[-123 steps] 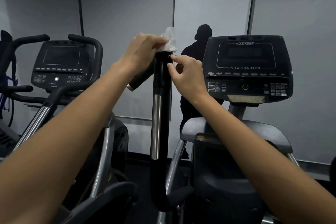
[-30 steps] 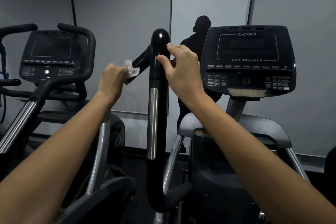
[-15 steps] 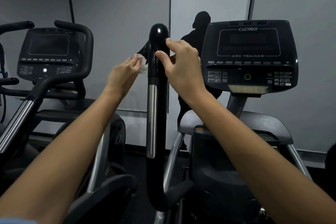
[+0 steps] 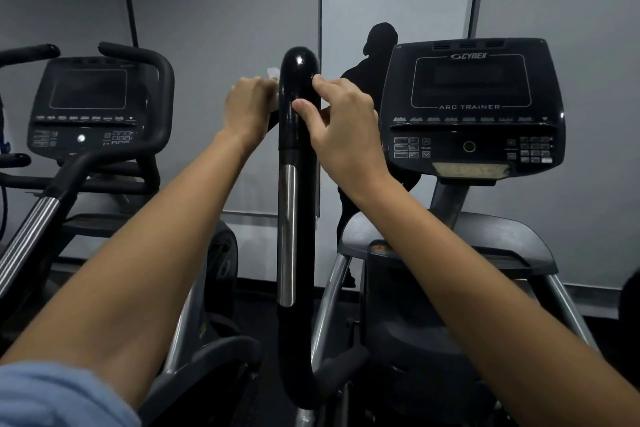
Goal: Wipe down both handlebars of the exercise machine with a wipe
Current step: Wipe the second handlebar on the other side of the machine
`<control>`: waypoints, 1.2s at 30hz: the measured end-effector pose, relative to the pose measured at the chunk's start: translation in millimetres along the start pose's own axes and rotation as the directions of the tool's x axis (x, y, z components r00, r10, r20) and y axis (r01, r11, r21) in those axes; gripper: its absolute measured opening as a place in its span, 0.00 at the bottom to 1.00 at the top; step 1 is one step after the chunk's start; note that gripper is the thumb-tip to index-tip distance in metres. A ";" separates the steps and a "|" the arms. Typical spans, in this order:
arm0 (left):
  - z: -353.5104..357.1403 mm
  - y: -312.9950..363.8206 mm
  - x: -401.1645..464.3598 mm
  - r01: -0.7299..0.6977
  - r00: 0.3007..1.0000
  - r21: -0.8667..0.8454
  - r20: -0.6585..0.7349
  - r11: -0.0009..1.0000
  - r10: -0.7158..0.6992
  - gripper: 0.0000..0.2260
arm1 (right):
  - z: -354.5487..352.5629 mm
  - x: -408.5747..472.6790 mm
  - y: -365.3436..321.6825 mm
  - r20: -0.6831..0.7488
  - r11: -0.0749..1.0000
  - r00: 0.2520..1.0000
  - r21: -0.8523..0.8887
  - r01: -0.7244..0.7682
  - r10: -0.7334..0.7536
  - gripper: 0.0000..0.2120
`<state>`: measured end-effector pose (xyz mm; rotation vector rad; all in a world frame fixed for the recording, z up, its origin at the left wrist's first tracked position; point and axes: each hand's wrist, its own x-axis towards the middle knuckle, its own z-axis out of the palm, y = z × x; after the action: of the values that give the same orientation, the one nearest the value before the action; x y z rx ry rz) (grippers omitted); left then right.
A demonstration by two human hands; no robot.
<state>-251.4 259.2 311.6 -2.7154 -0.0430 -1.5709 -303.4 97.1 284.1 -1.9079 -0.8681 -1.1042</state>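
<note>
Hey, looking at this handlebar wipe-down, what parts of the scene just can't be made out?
Head view:
- Wipe: mostly hidden behind the left hand; only a white corner shows.
- Side grip the wipe seems to be on: covered by that hand and the upright handlebar.
- Right hand fingertips: behind the handlebar.
- Console button labels: too small.
- Handlebar's base: cut off by the bottom edge.

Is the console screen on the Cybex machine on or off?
Off, it seems: the console screen is dark and blank. Only a small green ring button below it appears faintly lit.
</note>
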 end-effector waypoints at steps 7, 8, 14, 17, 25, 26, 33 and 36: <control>10.1 -51.8 -25.8 0.129 0.989 0.010 0.077 0.992 -0.129 0.11 | 0.8 -0.8 1.9 0.007 1.000 1.000 0.003 0.000 0.000 0.17; 9.7 -57.8 -31.6 0.135 0.988 0.013 0.074 0.991 -0.136 0.12 | 0.7 -0.4 2.0 0.006 1.000 1.000 0.006 0.001 -0.001 0.17; 3.8 -51.4 -22.4 0.117 0.993 -0.004 0.018 0.993 -0.117 0.06 | 0.7 -1.1 1.6 0.010 1.000 1.000 0.009 0.002 -0.002 0.17; 4.3 -18.8 -10.4 0.022 0.992 -0.118 -0.118 0.993 -0.036 0.07 | 1.5 -1.0 1.2 -0.002 1.000 1.000 0.009 0.004 -0.004 0.17; 29.5 -26.6 -32.8 -0.244 0.961 0.070 -0.114 0.967 0.251 0.11 | 1.5 -0.4 1.7 0.004 1.000 1.000 -0.009 0.001 -0.001 0.17; 32.3 -32.3 -40.3 -0.273 0.956 0.121 -0.077 0.954 0.283 0.13 | 1.9 -0.4 1.6 0.001 1.000 1.000 -0.012 0.000 0.000 0.17; 34.6 -50.6 -80.3 -0.348 0.936 0.383 0.092 0.856 0.339 0.19 | 1.3 -1.5 1.5 -0.002 1.000 1.000 -0.003 0.011 -0.011 0.16; 27.3 -40.5 -63.3 -0.327 0.940 0.284 0.000 0.901 0.341 0.18 | 1.5 -1.9 1.0 -0.015 1.000 1.000 0.004 0.008 -0.008 0.16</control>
<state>-260.3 298.8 242.8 -2.3159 0.1782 -1.4104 -302.8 97.5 281.6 -1.8926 -0.8703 -1.1195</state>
